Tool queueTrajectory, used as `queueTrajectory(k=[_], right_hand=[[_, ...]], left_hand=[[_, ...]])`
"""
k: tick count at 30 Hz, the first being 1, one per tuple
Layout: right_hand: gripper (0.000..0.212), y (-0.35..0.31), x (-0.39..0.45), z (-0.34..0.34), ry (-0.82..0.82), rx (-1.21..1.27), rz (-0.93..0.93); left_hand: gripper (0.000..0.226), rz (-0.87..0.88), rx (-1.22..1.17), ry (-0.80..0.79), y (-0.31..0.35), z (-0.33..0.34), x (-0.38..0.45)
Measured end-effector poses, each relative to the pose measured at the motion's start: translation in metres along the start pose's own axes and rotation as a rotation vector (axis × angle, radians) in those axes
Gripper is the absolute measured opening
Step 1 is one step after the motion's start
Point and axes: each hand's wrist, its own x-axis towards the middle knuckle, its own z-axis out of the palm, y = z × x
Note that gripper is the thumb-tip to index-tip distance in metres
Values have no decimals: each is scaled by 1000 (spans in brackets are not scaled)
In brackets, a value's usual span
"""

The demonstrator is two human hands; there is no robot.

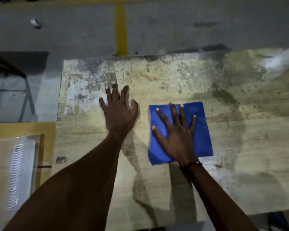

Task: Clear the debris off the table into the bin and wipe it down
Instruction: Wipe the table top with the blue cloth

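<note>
A folded blue cloth [202, 130] lies flat near the middle of a worn, stained table [240, 130]. My right hand [177, 134] presses down on the cloth with its fingers spread straight. My left hand [118, 110] rests flat on the bare tabletop just left of the cloth, fingers spread. A white, slatted bin [15, 172] stands beside the table's left edge, below table height. Only small dark specks and stains show on the tabletop.
A yellow floor panel [23, 129] lies around the bin. A yellow line [121, 25] runs along the grey floor beyond the table. A dark metal frame [23, 80] stands at the far left. A small grey object [35, 23] lies on the floor.
</note>
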Motion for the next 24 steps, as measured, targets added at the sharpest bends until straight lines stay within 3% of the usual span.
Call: queueTrajectory(k=[5,8,11,17,24], right_hand=[[68,-5,137,8,78,38,29],[70,-15,202,8,23,101,52],[69,-24,192,11,25,80,53],[68,9,78,-2,-8,-6,-46],[73,41,209,-5,29,51,227]], left_hand=[[66,-7,-20,17,3,0,-1],[66,-11,-17,1,2,1,3],[67,-20,-31,-6,1,1,2],[67,-33,-27,-9,3,-1,3],[67,-40,-25,-24,4,-2,3]])
